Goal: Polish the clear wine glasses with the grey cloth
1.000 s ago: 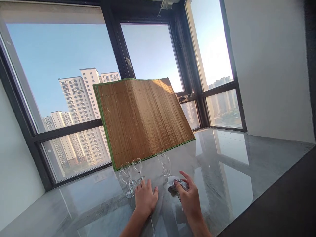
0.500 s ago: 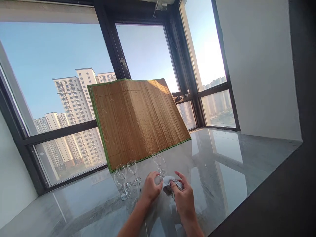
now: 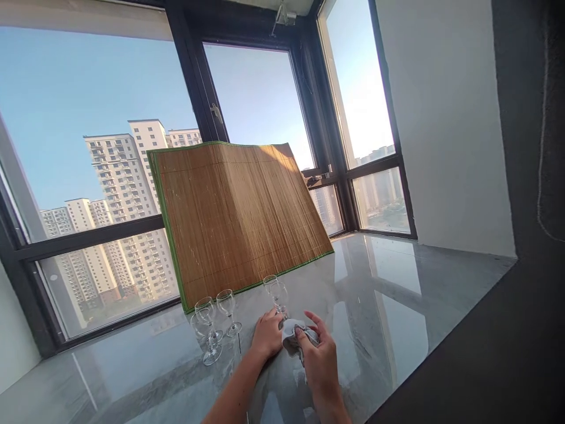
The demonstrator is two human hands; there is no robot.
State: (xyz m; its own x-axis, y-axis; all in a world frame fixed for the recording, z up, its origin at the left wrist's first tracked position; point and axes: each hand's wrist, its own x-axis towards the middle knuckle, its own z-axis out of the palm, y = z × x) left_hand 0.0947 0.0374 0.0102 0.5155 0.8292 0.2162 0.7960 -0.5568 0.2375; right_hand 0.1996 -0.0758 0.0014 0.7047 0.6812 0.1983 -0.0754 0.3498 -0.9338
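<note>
My right hand (image 3: pixel 321 353) grips a crumpled pale grey cloth (image 3: pixel 291 331) above the glossy counter, thumb on top and index finger raised. Whether a glass sits inside the cloth cannot be made out. My left hand (image 3: pixel 267 333) is at the cloth's left side, its fingers curled and their tips partly hidden. Just beyond it stand two clear stemmed glasses (image 3: pixel 279 292), one overlapping the other. Left of my left hand, three more stemmed glasses are grouped upright; the rearmost glass (image 3: pixel 226 304) stands nearest the mat.
A bamboo mat (image 3: pixel 238 212) with green edging leans against the windows behind the glasses. The grey marble-look counter (image 3: pixel 353 312) reflects the light. A white wall (image 3: pixel 450 129) rises at right, and the counter's edge runs diagonally at lower right.
My left hand has closed in on the cloth, its fingers more curled. The right hand still holds the cloth. The whole scene has shifted slightly left as the view turned.
</note>
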